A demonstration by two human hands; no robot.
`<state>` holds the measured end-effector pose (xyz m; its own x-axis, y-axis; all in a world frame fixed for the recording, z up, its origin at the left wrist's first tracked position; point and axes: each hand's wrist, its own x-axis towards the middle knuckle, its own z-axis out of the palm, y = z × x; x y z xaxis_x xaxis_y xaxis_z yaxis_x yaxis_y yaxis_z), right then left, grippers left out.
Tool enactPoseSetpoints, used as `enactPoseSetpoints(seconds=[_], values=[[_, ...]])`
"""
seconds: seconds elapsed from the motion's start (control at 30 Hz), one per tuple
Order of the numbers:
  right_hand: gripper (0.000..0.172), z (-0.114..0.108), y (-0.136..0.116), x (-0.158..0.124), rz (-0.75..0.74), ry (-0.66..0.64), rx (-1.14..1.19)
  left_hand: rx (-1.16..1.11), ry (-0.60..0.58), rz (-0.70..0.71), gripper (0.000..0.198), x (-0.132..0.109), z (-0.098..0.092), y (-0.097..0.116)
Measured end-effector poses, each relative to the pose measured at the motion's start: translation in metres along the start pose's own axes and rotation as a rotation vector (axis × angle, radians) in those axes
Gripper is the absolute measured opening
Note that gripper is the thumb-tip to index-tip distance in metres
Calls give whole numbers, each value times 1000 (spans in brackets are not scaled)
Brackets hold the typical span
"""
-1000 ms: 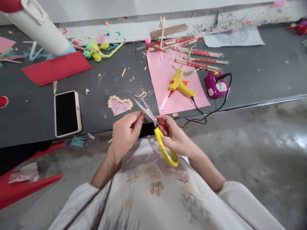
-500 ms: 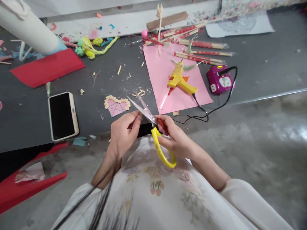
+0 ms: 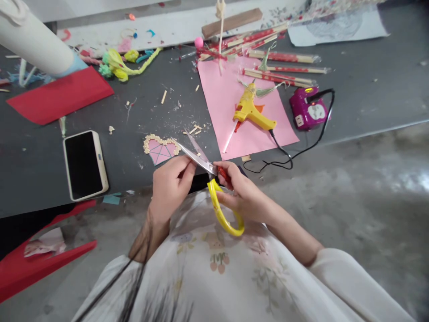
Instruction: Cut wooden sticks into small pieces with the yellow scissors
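My right hand [image 3: 239,190] is closed around the handles of yellow-handled scissors [image 3: 217,203], whose blades are parted and point up and left. Close to the blades, my left hand [image 3: 172,185] is pinched shut; whatever lies between its fingertips is too small to make out. Just beyond the left hand lies a pink paper heart [image 3: 161,151] with dark lines across it and small pale pieces along its upper edge. Short cut bits of pale stick [image 3: 194,130] are scattered past the blade tips.
A yellow glue gun [image 3: 253,112] rests on pink paper [image 3: 214,98], its cord running to a purple power socket [image 3: 308,109]. Wrapped sticks [image 3: 284,57] lie behind. On the left are a phone [image 3: 85,165], red paper [image 3: 63,96] and a white cylindrical object [image 3: 36,38].
The view has shifted slightly. Both hands keep nearly the same pose, with the scissors still parted beside the left fingertips.
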<state>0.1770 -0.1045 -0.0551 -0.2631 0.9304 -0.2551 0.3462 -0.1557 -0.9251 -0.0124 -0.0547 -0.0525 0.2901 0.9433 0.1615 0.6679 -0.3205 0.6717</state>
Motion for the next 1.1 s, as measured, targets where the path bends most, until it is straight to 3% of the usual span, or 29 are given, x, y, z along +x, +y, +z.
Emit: enactPoseSetpoints(seconds=[0.1,0.2,0.3,0.4,0.57,0.73,0.87,1.1], values=[[57,5,6,2,28,18,198,32,138,40,23,0,1,2],[52,8,8,7,38,57,434,105,338,176,29,-5,4,3],[50,7,0,14,50,109,574,94,403,335,21,-14,14,7],[51,6,-12,21,78,160,668,-215,270,213,16,-19,28,14],[47,11,-17,29,50,176,739,-372,86,93,67,-18,43,16],[48,20,-10,31,4,137,668,-510,-87,39,90,-23,46,9],[51,22,-8,30,0,112,618,-601,-159,-45,102,-26,44,9],[62,22,-17,34,-17,123,581,-723,-246,-44,115,-24,38,8]])
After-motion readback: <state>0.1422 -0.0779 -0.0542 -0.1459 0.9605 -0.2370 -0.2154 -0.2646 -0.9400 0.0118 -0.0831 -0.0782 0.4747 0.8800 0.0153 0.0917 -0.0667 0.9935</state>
